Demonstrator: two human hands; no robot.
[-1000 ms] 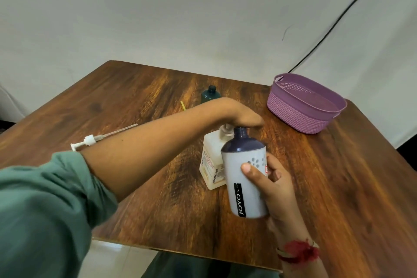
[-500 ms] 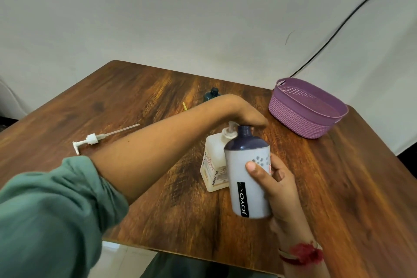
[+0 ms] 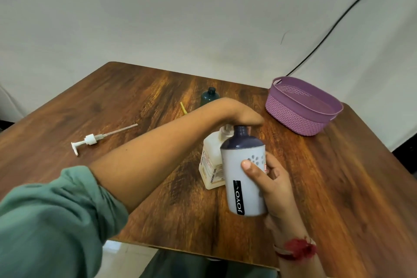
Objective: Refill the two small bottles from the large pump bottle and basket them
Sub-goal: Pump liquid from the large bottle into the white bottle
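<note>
So that the spout can feed into its open neck, I hold the grey JOYO bottle (image 3: 242, 178) up beside the cream pump bottle (image 3: 211, 165), my right hand (image 3: 274, 184) wrapped round its body. My left hand (image 3: 241, 115) lies palm-down over the pump head, fingers laid flat to press, not grip. The small teal bottle (image 3: 209, 96) waits behind my wrist. The purple basket (image 3: 293, 117) stands well apart, far right.

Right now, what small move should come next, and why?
Probably press the pump down: the left hand rests on the head of the cream pump bottle, and the right hand holds the uncapped JOYO bottle with its neck beside that pump.
</note>
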